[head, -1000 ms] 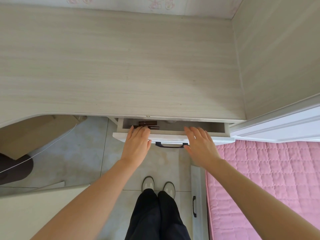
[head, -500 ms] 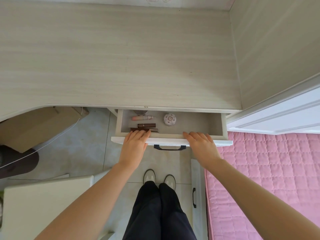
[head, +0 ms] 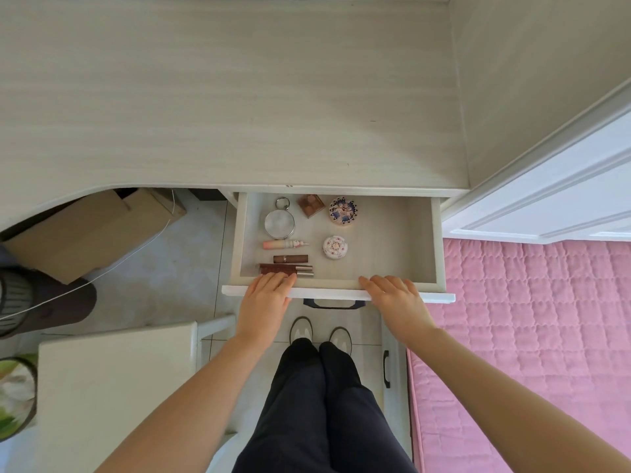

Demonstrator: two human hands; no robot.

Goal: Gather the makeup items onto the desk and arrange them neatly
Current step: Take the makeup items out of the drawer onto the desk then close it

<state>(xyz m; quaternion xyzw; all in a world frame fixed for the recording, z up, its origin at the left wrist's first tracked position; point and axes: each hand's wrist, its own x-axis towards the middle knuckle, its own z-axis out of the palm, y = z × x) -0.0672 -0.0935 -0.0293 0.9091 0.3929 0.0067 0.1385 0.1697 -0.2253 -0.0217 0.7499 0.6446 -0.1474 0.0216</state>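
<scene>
Makeup (head: 290, 259) all in the open drawer (head: 386, 240), left half, none on the counter (head: 239, 97) yet. Left hand (head: 264, 300) and right hand (head: 397, 302) lie flat over the front rim, gripping nothing, likely to pull it. Left fingertips (head: 278, 278) maybe touch nearest tube (head: 304, 268).

Brown tubes (head: 286, 269): my left hand (head: 264, 302) covers their near edge.
Drawer (head: 392, 254): its back part is hidden under the desk (head: 239, 97).
Cardboard box (head: 88, 233): half under the desk.
Tube labels: too small to read.
</scene>
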